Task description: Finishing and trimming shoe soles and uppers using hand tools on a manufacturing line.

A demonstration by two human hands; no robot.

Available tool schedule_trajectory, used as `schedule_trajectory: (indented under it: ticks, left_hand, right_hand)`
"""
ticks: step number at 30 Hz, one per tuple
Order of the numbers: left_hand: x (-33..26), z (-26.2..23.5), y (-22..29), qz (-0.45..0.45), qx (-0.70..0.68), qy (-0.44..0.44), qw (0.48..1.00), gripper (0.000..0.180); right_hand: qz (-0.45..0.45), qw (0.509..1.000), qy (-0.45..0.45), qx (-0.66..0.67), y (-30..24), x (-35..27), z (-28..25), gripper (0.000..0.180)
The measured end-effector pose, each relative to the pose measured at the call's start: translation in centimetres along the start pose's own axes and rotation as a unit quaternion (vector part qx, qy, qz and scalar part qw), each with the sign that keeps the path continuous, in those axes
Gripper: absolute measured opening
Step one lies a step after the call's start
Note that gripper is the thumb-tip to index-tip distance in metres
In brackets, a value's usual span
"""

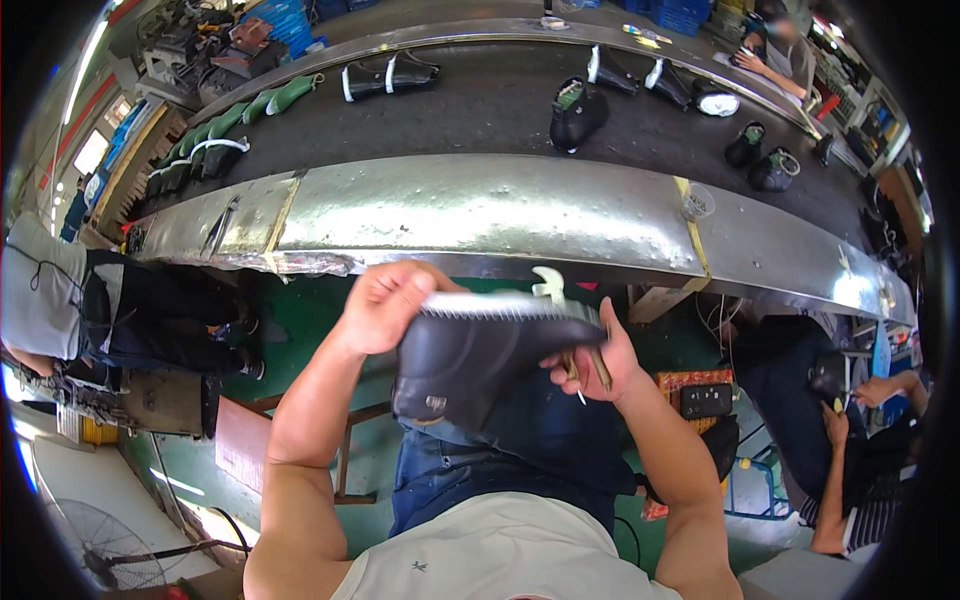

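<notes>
Clasping the end above the shaft of an upside-down, smooth black boot with a white-edged, stitched sole (455,360), the left hand (382,312) pinches the sole's rim between thumb and fingers. The right hand (621,362) is at the boot's toe, its thumb pointing up and its fingers curled around a slim brownish tool handle (602,370). A cream-coloured, claw-shaped hammer head (548,284) shows just beyond the sole (whether it belongs to that handle, I cannot tell).

The boot is in the air above the person's blue denim jeans (440,470), on the near side of a long, shiny silver metal ledge (400,205). Beyond the ledge, a broad dark flat surface (400,130) bears a row of green shoe-shaped pieces (292,93) at the left and an upright black shoe with a green opening (578,125) farther right. At lower right, a co-worker's hand (836,428) is near another black shoe (827,376).
</notes>
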State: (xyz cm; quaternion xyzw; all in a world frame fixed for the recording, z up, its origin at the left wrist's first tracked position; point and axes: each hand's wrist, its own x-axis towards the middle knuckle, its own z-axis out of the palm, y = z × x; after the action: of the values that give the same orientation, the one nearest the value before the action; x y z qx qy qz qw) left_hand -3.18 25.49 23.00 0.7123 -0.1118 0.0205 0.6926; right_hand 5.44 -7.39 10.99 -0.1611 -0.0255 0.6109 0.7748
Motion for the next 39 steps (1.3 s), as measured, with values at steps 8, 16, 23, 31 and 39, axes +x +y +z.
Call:
schedule_trajectory:
  ticks: [8, 16, 23, 31, 39]
  left_hand:
    - [-2.2, 1.2, -5.2, 0.044, -0.086, 0.052, 0.994, 0.026]
    - [-5.7, 4.7, -10.7, -0.096, -0.216, 0.262, 0.936, 0.062]
    - [-7.6, 4.5, -10.4, 0.012, 0.051, 0.047, 0.998, 0.059]
    - [-8.4, 5.9, -14.6, -0.045, 0.054, 0.002, 0.997, 0.064]
    - [-9.2, 4.4, -16.0, -0.150, 0.057, 0.003, 0.987, 0.060]
  right_hand:
    - [-0.042, 0.962, 0.071, -0.260, 7.1, -1.6, 0.5, 0.093]
    - [-0.168, 0.776, 0.233, -0.561, 10.9, 1.3, 0.2, 0.073]
    - [-0.099, 0.694, 0.245, -0.670, 11.5, 1.8, 2.1, 0.083]
    - [-0.150, 0.659, 0.233, -0.700, 9.0, 3.2, 1.1, 0.055]
    - [-0.109, 0.732, 0.276, -0.613, 7.8, 2.1, 0.3, 0.028]
